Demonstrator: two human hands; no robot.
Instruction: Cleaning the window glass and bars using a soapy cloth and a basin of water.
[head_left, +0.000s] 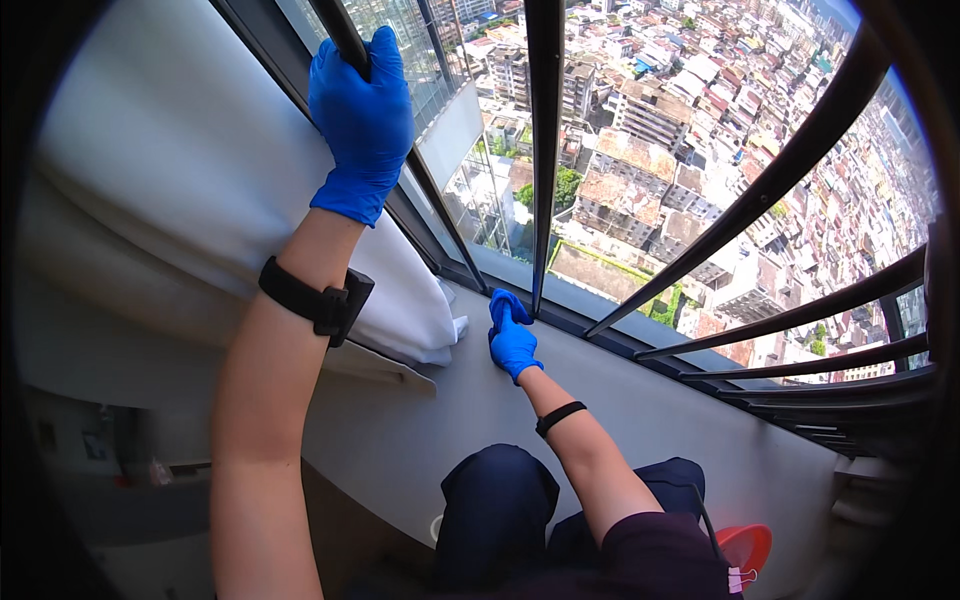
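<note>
My left hand (361, 124), in a blue disposable glove, grips a dark metal window bar (341, 34) at the upper left. Lower down, my right hand (513, 345), gloved the same way, presses a dark blue cloth (511, 306) against the pale window sill (585, 375). The cloth lies at the foot of the bars, close to the dark window frame (559, 327). Part of the cloth is hidden under my fingers. Both wrists or forearms carry black straps, and the left strap bears a small black device (351, 306).
A white curtain (225, 187) hangs at the left, its hem on the sill. Several dark bars (547, 150) stand before the glass, with a city far below. My knees (499, 495) rest on the sill. A red plastic basin (746, 546) sits behind at the right.
</note>
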